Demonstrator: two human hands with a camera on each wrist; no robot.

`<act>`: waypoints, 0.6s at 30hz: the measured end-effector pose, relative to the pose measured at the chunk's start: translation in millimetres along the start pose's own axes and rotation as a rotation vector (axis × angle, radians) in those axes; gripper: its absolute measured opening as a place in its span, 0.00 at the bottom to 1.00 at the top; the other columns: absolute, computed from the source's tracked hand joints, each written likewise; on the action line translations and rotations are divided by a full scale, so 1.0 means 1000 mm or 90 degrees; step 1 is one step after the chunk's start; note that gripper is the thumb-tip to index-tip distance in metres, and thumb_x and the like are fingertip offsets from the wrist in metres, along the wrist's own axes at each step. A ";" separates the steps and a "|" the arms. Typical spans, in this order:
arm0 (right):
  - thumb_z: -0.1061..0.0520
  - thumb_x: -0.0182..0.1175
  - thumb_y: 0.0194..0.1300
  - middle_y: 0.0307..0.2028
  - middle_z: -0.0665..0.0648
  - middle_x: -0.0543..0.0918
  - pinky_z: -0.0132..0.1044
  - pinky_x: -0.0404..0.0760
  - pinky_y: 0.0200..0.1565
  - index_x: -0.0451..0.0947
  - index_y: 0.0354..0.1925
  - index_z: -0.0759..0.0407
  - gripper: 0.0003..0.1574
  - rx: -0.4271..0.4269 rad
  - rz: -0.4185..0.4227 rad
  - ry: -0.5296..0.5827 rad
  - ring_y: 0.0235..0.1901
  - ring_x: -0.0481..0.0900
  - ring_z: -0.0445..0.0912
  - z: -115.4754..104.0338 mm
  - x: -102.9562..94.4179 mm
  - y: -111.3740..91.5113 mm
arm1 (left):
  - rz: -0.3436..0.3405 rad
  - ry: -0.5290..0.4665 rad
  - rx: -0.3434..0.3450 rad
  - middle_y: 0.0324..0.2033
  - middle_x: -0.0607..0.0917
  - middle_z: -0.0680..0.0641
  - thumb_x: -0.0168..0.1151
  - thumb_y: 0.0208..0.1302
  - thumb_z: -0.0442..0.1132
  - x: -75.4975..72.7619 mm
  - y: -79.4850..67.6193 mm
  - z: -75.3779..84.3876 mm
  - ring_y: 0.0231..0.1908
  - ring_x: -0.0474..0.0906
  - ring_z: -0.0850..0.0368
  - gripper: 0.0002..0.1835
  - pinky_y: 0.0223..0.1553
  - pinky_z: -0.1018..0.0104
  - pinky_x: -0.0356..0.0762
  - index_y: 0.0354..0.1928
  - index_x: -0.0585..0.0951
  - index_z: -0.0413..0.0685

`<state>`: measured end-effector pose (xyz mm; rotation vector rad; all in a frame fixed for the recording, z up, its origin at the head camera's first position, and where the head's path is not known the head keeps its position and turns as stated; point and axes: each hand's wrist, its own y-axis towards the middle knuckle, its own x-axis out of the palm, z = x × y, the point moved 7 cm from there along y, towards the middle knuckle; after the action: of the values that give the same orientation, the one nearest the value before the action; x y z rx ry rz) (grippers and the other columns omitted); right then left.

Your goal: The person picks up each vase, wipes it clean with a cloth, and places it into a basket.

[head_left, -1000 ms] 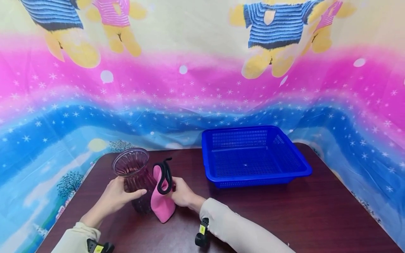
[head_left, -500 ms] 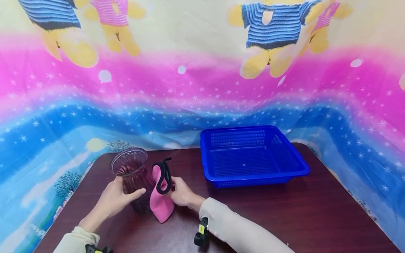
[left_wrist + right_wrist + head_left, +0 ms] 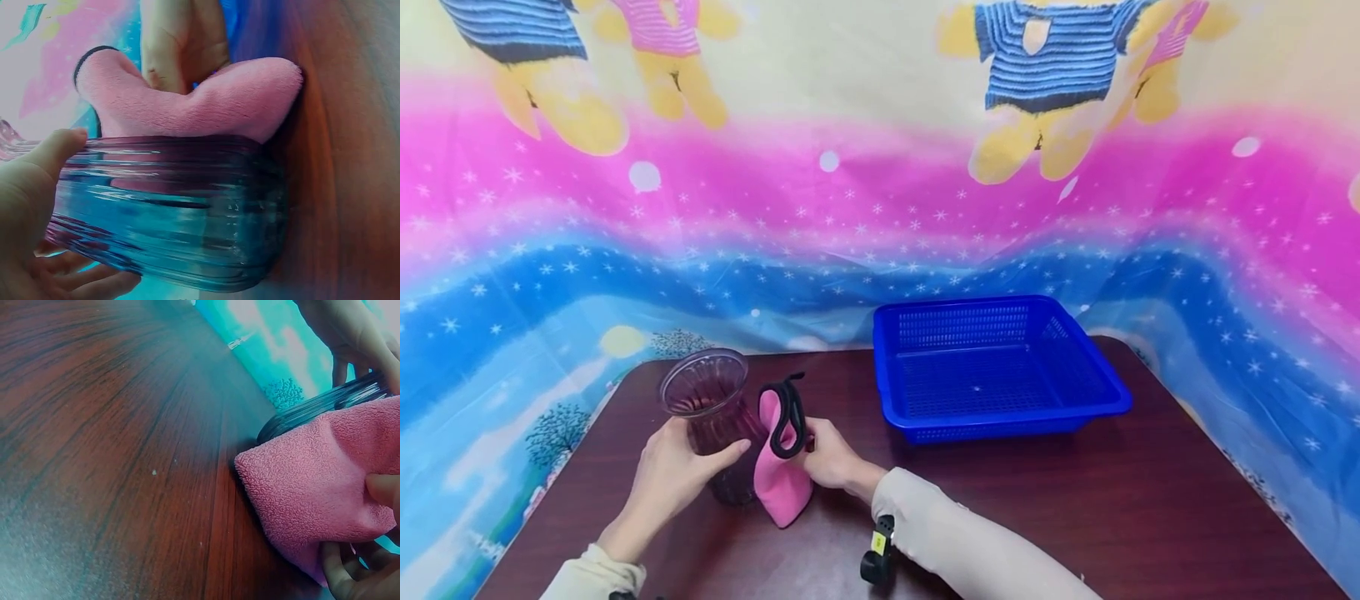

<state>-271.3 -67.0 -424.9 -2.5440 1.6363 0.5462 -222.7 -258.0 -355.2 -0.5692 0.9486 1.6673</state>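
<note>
A ribbed, purple-tinted glass vase (image 3: 718, 427) with a flared rim stands on the left part of the table, tilted slightly. My left hand (image 3: 673, 471) grips its side, thumb toward me and the other fingers curled behind it. Against the vase's right side lies a pink towelling cloth (image 3: 784, 487) with a black edge, folded over on itself. My right hand (image 3: 833, 456) pinches this cloth from the right and keeps it on the glass. In the left wrist view the cloth (image 3: 187, 106) runs along the vase wall (image 3: 181, 206). The right wrist view shows thumb and fingers (image 3: 340, 572) on the cloth.
To the right, near the table's back edge, sits a blue plastic basket (image 3: 1000, 425) with perforated walls. A printed cloth backdrop (image 3: 865, 208) hangs right behind the dark wooden table (image 3: 1075, 517). Both wrists wear black straps.
My left wrist and sleeve have shifted slightly to the right, while that hand keeps its hold on the vase. The right hand, cloth and basket show almost no movement.
</note>
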 end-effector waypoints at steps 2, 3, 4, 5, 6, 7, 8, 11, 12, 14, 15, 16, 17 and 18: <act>0.73 0.63 0.57 0.24 0.47 0.72 0.24 0.68 0.28 0.79 0.36 0.64 0.09 0.004 0.000 0.001 0.25 0.69 0.37 0.000 0.000 0.000 | -0.023 0.001 -0.005 0.42 0.88 0.34 0.77 0.50 0.60 0.000 0.001 0.000 0.44 0.84 0.35 0.36 0.43 0.43 0.79 0.52 0.78 0.40; 0.73 0.63 0.57 0.24 0.47 0.72 0.24 0.68 0.28 0.78 0.36 0.64 0.09 0.005 -0.001 0.003 0.26 0.69 0.38 0.000 -0.001 0.000 | -0.034 0.003 -0.006 0.40 0.88 0.35 0.77 0.50 0.60 0.001 0.002 0.000 0.42 0.84 0.38 0.36 0.41 0.47 0.79 0.51 0.79 0.40; 0.73 0.63 0.57 0.24 0.47 0.72 0.24 0.68 0.29 0.78 0.36 0.64 0.09 0.006 -0.002 0.003 0.26 0.70 0.38 -0.001 -0.001 -0.001 | -0.043 0.004 -0.004 0.38 0.88 0.37 0.77 0.50 0.60 0.000 0.003 -0.001 0.39 0.83 0.42 0.35 0.39 0.50 0.79 0.50 0.79 0.40; 0.73 0.63 0.57 0.24 0.47 0.72 0.24 0.68 0.29 0.78 0.36 0.64 0.09 0.006 -0.004 0.006 0.26 0.70 0.38 -0.001 -0.001 -0.001 | -0.052 0.004 -0.003 0.36 0.88 0.39 0.77 0.50 0.60 0.001 0.005 -0.001 0.36 0.82 0.45 0.35 0.37 0.54 0.77 0.49 0.80 0.40; 0.73 0.63 0.57 0.25 0.47 0.72 0.24 0.68 0.29 0.79 0.36 0.65 0.09 0.005 -0.005 0.007 0.26 0.70 0.38 -0.001 -0.001 -0.001 | -0.059 0.004 0.001 0.35 0.88 0.40 0.77 0.50 0.60 0.001 0.006 -0.001 0.35 0.81 0.47 0.34 0.36 0.55 0.76 0.49 0.80 0.41; 0.72 0.64 0.57 0.25 0.47 0.72 0.24 0.68 0.29 0.79 0.37 0.65 0.09 0.001 -0.007 0.008 0.27 0.70 0.38 -0.002 -0.001 -0.001 | -0.064 0.001 0.008 0.35 0.89 0.40 0.78 0.50 0.59 0.001 0.007 -0.001 0.36 0.82 0.48 0.34 0.36 0.56 0.76 0.50 0.80 0.41; 0.72 0.64 0.57 0.25 0.47 0.73 0.24 0.68 0.29 0.79 0.37 0.65 0.09 -0.003 -0.008 0.008 0.27 0.70 0.38 -0.003 -0.002 -0.001 | -0.068 -0.004 0.018 0.37 0.89 0.39 0.78 0.50 0.59 0.000 0.008 -0.001 0.37 0.83 0.46 0.35 0.37 0.54 0.78 0.51 0.80 0.42; 0.72 0.63 0.56 0.26 0.48 0.73 0.24 0.68 0.30 0.79 0.37 0.67 0.09 -0.017 -0.012 0.010 0.28 0.70 0.39 -0.005 -0.003 -0.002 | -0.079 -0.031 0.051 0.45 0.88 0.35 0.78 0.51 0.56 0.000 0.012 -0.001 0.46 0.85 0.38 0.36 0.45 0.44 0.81 0.56 0.77 0.42; 0.71 0.64 0.56 0.26 0.48 0.73 0.24 0.68 0.29 0.79 0.37 0.67 0.08 -0.020 -0.013 0.010 0.27 0.70 0.38 -0.005 -0.004 -0.003 | -0.082 -0.038 0.062 0.49 0.87 0.33 0.78 0.51 0.56 0.000 0.013 -0.001 0.50 0.84 0.35 0.37 0.48 0.41 0.80 0.58 0.76 0.43; 0.71 0.64 0.56 0.27 0.48 0.74 0.24 0.68 0.29 0.79 0.37 0.68 0.08 -0.025 -0.015 0.011 0.27 0.70 0.37 -0.005 -0.005 -0.003 | -0.092 -0.052 0.077 0.52 0.86 0.33 0.78 0.52 0.54 0.000 0.014 -0.001 0.54 0.82 0.33 0.39 0.52 0.38 0.79 0.60 0.74 0.43; 0.71 0.64 0.56 0.27 0.48 0.74 0.24 0.68 0.29 0.79 0.37 0.68 0.08 -0.024 -0.017 0.011 0.27 0.70 0.36 -0.005 -0.005 -0.003 | -0.097 -0.056 0.083 0.53 0.85 0.32 0.79 0.52 0.54 0.000 0.015 -0.001 0.55 0.82 0.32 0.39 0.53 0.37 0.78 0.61 0.74 0.43; 0.70 0.64 0.57 0.27 0.48 0.74 0.24 0.68 0.29 0.79 0.37 0.68 0.08 -0.023 -0.019 0.011 0.27 0.69 0.35 -0.004 -0.005 -0.003 | -0.100 -0.058 0.088 0.53 0.85 0.33 0.79 0.52 0.54 0.000 0.015 -0.002 0.55 0.82 0.32 0.40 0.53 0.37 0.78 0.62 0.73 0.43; 0.70 0.64 0.57 0.28 0.48 0.74 0.24 0.68 0.29 0.79 0.37 0.67 0.08 -0.021 -0.021 0.011 0.26 0.69 0.35 -0.004 -0.004 -0.003 | -0.102 -0.059 0.093 0.54 0.85 0.33 0.79 0.52 0.53 0.000 0.016 -0.002 0.56 0.82 0.33 0.40 0.53 0.37 0.78 0.62 0.73 0.43; 0.70 0.64 0.57 0.28 0.47 0.75 0.24 0.68 0.29 0.79 0.37 0.67 0.07 -0.019 -0.022 0.012 0.26 0.69 0.34 -0.003 -0.004 -0.003 | -0.103 -0.058 0.099 0.54 0.85 0.33 0.79 0.52 0.53 0.000 0.016 -0.003 0.56 0.82 0.33 0.40 0.53 0.38 0.78 0.62 0.73 0.43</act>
<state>-269.5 -62.9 -421.1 -2.6022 1.5982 0.5500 -238.1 -262.1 -351.6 -0.4495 0.9311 1.4497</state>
